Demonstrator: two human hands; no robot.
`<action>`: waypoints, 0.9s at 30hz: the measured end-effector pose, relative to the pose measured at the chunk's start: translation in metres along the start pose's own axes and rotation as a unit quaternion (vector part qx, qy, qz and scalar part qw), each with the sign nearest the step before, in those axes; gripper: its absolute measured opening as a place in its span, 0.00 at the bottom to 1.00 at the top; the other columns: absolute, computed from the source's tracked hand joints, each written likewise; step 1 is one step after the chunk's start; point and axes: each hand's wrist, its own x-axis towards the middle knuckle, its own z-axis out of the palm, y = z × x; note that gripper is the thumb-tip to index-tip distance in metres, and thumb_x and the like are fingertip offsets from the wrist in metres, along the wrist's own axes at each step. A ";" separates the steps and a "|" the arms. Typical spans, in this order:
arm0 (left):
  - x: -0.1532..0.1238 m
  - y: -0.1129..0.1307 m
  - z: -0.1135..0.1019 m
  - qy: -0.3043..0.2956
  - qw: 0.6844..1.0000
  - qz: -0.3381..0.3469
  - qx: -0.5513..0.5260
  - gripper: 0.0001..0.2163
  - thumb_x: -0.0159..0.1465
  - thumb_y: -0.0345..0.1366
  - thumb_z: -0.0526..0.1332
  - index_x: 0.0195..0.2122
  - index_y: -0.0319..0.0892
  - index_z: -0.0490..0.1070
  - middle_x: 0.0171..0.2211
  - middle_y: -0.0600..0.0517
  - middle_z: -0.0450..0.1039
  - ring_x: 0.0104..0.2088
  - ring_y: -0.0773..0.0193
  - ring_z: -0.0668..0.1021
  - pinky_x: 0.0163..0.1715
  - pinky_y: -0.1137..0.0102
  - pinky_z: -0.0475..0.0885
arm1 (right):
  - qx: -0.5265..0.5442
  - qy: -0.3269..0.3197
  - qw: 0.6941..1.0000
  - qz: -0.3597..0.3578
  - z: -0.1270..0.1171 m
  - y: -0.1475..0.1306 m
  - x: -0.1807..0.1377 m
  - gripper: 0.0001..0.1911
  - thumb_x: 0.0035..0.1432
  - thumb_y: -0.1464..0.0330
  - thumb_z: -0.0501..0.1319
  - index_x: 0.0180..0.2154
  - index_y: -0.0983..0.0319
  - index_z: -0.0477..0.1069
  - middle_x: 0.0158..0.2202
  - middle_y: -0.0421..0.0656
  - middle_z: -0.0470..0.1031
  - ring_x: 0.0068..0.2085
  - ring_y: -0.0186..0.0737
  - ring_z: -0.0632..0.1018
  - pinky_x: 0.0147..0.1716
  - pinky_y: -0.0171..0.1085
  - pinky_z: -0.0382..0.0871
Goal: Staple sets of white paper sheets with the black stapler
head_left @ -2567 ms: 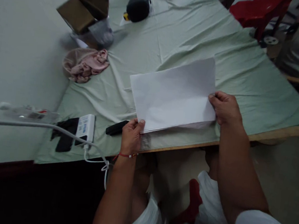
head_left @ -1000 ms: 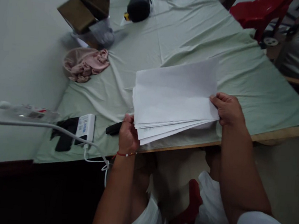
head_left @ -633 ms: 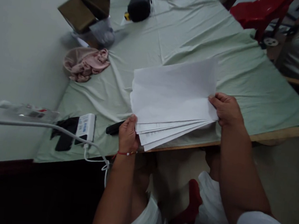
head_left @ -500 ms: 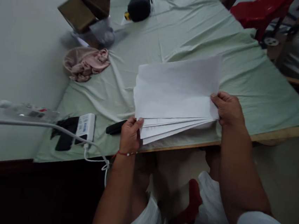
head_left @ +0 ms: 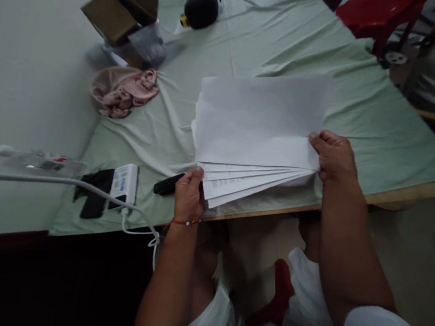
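A stack of white paper sheets [head_left: 257,126] is held above the near edge of a table covered in pale green cloth [head_left: 360,115]. My right hand [head_left: 333,156] pinches the stack's right corner. My left hand [head_left: 189,193] grips the lower left side, where several sheets are fanned apart and faint print shows on the lower ones. A red string bracelet sits on my left wrist. A black stapler-like object [head_left: 167,184] lies on the cloth just left of my left hand.
A white power adapter [head_left: 124,185] with a white cable and dark items lies at the near left. Pink fabric [head_left: 122,91], cardboard boxes [head_left: 119,7] and a black rounded object [head_left: 201,5] sit farther back. A red chair [head_left: 374,14] stands at the far right.
The squared stack has been fanned out at its lower left edge. My left hand slid along that edge, and the top sheets have lifted slightly higher.
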 end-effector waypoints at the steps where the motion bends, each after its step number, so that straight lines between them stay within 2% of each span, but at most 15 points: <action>1: 0.000 0.000 -0.001 -0.004 1.000 0.000 0.004 0.28 0.44 0.56 0.85 0.33 0.41 0.80 0.30 0.51 0.84 0.41 0.52 0.88 0.44 0.62 0.85 | -0.001 -0.001 1.000 0.002 0.000 0.000 0.000 0.13 0.53 0.60 0.76 0.27 0.55 0.74 0.26 0.38 0.74 0.29 0.38 0.75 0.28 0.37 0.70; 7: 0.003 -0.002 -0.002 0.002 1.000 0.025 -0.015 0.27 0.49 0.57 0.83 0.36 0.41 0.81 0.33 0.48 0.86 0.45 0.50 0.88 0.47 0.61 0.85 | -0.005 -0.007 1.000 -0.005 -0.001 0.003 0.002 0.12 0.55 0.61 0.75 0.27 0.55 0.74 0.28 0.39 0.76 0.29 0.39 0.75 0.29 0.39 0.70; 9: 0.004 0.000 -0.001 0.006 0.999 0.019 -0.043 0.27 0.51 0.62 0.80 0.35 0.42 0.81 0.35 0.47 0.87 0.47 0.49 0.89 0.48 0.60 0.84 | 0.006 -0.025 1.000 -0.017 -0.001 0.004 0.002 0.13 0.54 0.59 0.76 0.28 0.54 0.75 0.29 0.40 0.77 0.30 0.39 0.76 0.30 0.39 0.71; 12: 0.004 0.005 0.001 -0.020 0.997 -0.017 -0.067 0.31 0.55 0.70 0.73 0.36 0.42 0.81 0.37 0.45 0.87 0.52 0.47 0.88 0.52 0.57 0.84 | 0.017 -0.053 0.998 -0.029 -0.001 0.006 0.003 0.14 0.52 0.57 0.77 0.30 0.55 0.77 0.31 0.40 0.79 0.30 0.39 0.76 0.29 0.39 0.72; 15: 0.002 0.008 0.002 -0.010 0.999 -0.016 -0.032 0.28 0.54 0.64 0.78 0.37 0.43 0.81 0.37 0.47 0.87 0.53 0.50 0.87 0.55 0.59 0.82 | 0.022 -0.069 0.996 -0.045 -0.002 0.007 0.003 0.14 0.51 0.57 0.78 0.32 0.56 0.78 0.31 0.39 0.79 0.30 0.38 0.76 0.29 0.37 0.72; 19: 0.005 0.011 -0.001 -0.009 1.000 -0.008 0.023 0.27 0.43 0.55 0.85 0.34 0.43 0.81 0.31 0.52 0.85 0.44 0.53 0.88 0.52 0.60 0.83 | 0.021 -0.081 0.994 -0.075 -0.004 0.007 0.001 0.14 0.52 0.56 0.78 0.34 0.56 0.79 0.33 0.39 0.80 0.31 0.38 0.77 0.32 0.38 0.75; 22: 0.013 0.016 -0.007 -0.028 0.998 0.044 0.034 0.26 0.43 0.54 0.86 0.34 0.44 0.80 0.32 0.54 0.85 0.40 0.58 0.86 0.51 0.63 0.82 | 0.017 -0.097 0.990 -0.103 -0.005 0.008 0.000 0.14 0.53 0.56 0.77 0.35 0.55 0.79 0.35 0.40 0.82 0.36 0.41 0.81 0.38 0.41 0.79; 27: 0.024 0.021 -0.018 -0.059 0.983 0.163 0.064 0.22 0.48 0.50 0.85 0.35 0.44 0.81 0.37 0.53 0.86 0.43 0.63 0.84 0.52 0.70 0.78 | 0.025 -0.129 0.981 -0.145 -0.008 0.010 0.001 0.15 0.51 0.58 0.79 0.39 0.53 0.81 0.42 0.41 0.84 0.45 0.44 0.84 0.51 0.45 0.81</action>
